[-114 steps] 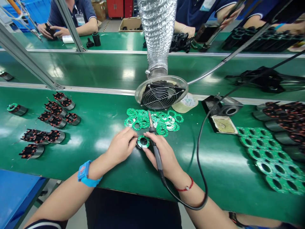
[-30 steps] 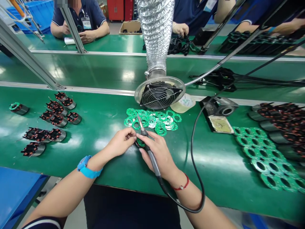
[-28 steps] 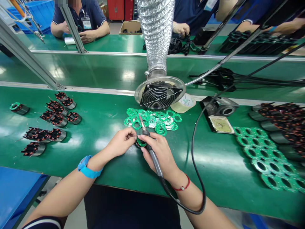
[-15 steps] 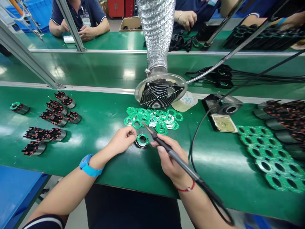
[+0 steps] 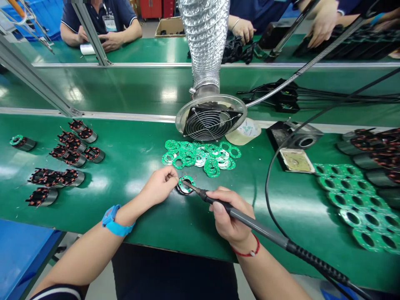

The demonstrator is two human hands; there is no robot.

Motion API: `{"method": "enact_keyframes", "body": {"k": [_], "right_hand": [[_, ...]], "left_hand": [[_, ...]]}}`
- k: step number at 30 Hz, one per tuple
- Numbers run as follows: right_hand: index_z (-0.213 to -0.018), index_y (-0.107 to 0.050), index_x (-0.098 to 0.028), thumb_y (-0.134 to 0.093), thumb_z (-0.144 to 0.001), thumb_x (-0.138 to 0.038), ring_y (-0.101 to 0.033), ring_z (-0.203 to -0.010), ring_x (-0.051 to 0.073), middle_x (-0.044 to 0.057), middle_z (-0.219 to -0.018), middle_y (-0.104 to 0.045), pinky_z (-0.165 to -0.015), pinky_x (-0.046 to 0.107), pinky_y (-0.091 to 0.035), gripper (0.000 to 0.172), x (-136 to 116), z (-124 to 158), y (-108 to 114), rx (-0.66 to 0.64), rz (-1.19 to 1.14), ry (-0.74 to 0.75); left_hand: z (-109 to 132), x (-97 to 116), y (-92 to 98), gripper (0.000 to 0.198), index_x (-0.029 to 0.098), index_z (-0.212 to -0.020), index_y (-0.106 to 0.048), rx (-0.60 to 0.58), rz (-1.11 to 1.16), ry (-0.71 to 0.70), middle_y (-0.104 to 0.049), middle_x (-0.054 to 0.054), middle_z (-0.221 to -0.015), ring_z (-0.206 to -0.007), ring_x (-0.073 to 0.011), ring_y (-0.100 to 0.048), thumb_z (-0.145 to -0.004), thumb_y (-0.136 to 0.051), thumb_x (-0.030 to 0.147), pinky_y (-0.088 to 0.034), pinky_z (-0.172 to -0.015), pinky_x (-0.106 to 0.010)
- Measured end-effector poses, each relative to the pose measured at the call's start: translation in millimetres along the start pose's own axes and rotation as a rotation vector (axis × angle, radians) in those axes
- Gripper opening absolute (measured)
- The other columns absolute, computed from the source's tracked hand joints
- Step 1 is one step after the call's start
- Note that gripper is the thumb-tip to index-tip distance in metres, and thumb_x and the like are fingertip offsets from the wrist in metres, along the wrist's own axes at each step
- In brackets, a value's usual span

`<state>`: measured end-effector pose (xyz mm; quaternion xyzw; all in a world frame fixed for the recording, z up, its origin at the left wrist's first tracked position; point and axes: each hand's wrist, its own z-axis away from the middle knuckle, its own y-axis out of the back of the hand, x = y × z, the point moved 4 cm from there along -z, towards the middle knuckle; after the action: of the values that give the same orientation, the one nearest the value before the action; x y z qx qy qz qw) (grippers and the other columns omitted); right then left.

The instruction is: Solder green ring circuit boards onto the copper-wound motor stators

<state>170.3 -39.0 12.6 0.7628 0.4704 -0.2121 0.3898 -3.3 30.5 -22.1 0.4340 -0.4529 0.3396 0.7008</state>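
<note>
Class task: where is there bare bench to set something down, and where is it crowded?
Bare: between the left stators and left hand; between the cable and ring panels. Crowded: the loose rings by the fan; the right stators.

A green bench (image 5: 165,229) has a metal rail (image 5: 125,115) along its far edge, a slanting post (image 5: 37,82) near its far-left corner. Another green bench (image 5: 156,52) lies beyond, then a red cabinet (image 5: 151,8) and cardboard box (image 5: 170,24). Light glints off the surfaces; pale floor (image 5: 104,283) shows below the near edge, a blue table (image 5: 25,254) beside the near-left corner.
</note>
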Motion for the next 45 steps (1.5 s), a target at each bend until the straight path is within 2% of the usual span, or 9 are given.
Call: {"method": "enact_keyframes", "body": {"k": [10, 14, 19, 22, 24, 27, 31, 38, 45], "right_hand": [[-0.099, -0.061, -0.023, -0.052, -0.086, -0.021, -0.059, -0.053, 0.016, 0.001, -0.067, -0.066, -0.050, 0.031, -0.048, 0.016, -1, 1, 0, 0.032, -0.036, 0.020], [-0.126, -0.049, -0.023, -0.048, -0.091, -0.020, -0.070, -0.082, 0.021, 0.006, -0.094, -0.072, -0.074, 0.039, -0.057, 0.035, 11, 3, -8, 0.026, -0.028, -0.141], [-0.128, -0.046, -0.024, -0.054, -0.089, -0.028, -0.060, -0.112, 0.025, 0.010, -0.121, -0.063, -0.095, 0.045, -0.050, 0.040, 24, -1, -26, -0.193, 0.108, -0.263], [-0.128, -0.044, -0.025, -0.057, -0.087, -0.027, -0.059, -0.113, 0.025, 0.011, -0.122, -0.061, -0.096, 0.047, -0.049, 0.043, 28, 0, -31, -0.265, 0.089, -0.298], [-0.128, -0.043, -0.025, -0.058, -0.088, -0.028, -0.059, -0.113, 0.025, 0.011, -0.122, -0.061, -0.096, 0.047, -0.048, 0.044, 28, 1, -31, -0.251, 0.081, -0.319], [-0.130, -0.040, -0.024, -0.059, -0.088, -0.031, -0.059, -0.111, 0.024, 0.010, -0.119, -0.061, -0.094, 0.045, -0.049, 0.046, 27, 4, -31, -0.213, 0.086, -0.322], [-0.127, -0.042, -0.024, -0.058, -0.089, -0.030, -0.063, -0.099, 0.023, 0.008, -0.106, -0.065, -0.086, 0.041, -0.051, 0.042, 23, 4, -30, -0.173, 0.154, -0.294], [-0.118, -0.053, -0.018, -0.050, -0.092, -0.019, -0.062, -0.078, 0.023, 0.009, -0.090, -0.070, -0.074, 0.039, -0.047, 0.026, 5, 0, -31, -0.182, 0.483, 0.043], [-0.130, -0.042, -0.021, -0.053, -0.091, -0.029, -0.063, -0.097, 0.024, 0.010, -0.111, -0.066, -0.084, 0.041, -0.049, 0.041, 12, 3, -32, -0.175, 0.377, -0.057]], "left_hand": [[2, 6, 0.3, 0.009, 0.018, -0.065, -0.046, 0.059, -0.071, -0.003, -0.047, 0.005, -0.059, -0.058, -0.0099, -0.043, -0.075, -0.045, 0.018, -0.031, -0.055, -0.021], [4, 8, -0.2, 0.009, 0.018, -0.065, -0.046, 0.084, -0.120, 0.001, -0.048, 0.005, -0.058, -0.057, -0.0100, -0.043, -0.074, -0.044, 0.016, -0.030, -0.054, -0.021], [2, 9, -0.6, 0.011, 0.019, -0.063, -0.043, 0.085, -0.153, -0.002, -0.044, 0.005, -0.056, -0.056, -0.0102, -0.041, -0.074, -0.044, 0.016, -0.030, -0.053, -0.022], [4, 8, 1.3, 0.006, 0.018, -0.075, -0.048, 0.076, -0.143, -0.032, -0.053, 0.002, -0.070, -0.067, -0.0126, -0.050, -0.075, -0.044, 0.014, -0.038, -0.060, -0.024], [8, 10, 0.4, 0.021, 0.017, -0.096, -0.050, 0.039, -0.173, -0.114, -0.059, -0.005, -0.096, -0.089, -0.0173, -0.055, -0.076, -0.047, 0.013, -0.045, -0.075, -0.029], [16, 11, -7.8, 0.048, 0.016, -0.120, -0.041, -0.049, -0.311, -0.254, -0.051, -0.013, -0.122, -0.114, -0.0259, -0.048, -0.075, -0.059, 0.017, -0.041, -0.096, -0.041], [21, 7, -19.4, 0.050, 0.015, -0.122, -0.037, -0.020, -0.420, -0.280, -0.052, -0.015, -0.120, -0.113, -0.0285, -0.049, -0.079, -0.062, 0.019, -0.041, -0.097, -0.046], [19, 7, -24.9, 0.044, 0.015, -0.122, -0.040, 0.046, -0.525, -0.325, -0.053, -0.014, -0.116, -0.109, -0.0294, -0.049, -0.083, -0.060, 0.025, -0.042, -0.094, -0.047], [13, 8, -19.3, 0.040, 0.019, -0.120, -0.046, -0.046, -0.479, -0.402, -0.053, -0.010, -0.113, -0.107, -0.0266, -0.047, -0.082, -0.058, 0.021, -0.042, -0.095, -0.046]]}}
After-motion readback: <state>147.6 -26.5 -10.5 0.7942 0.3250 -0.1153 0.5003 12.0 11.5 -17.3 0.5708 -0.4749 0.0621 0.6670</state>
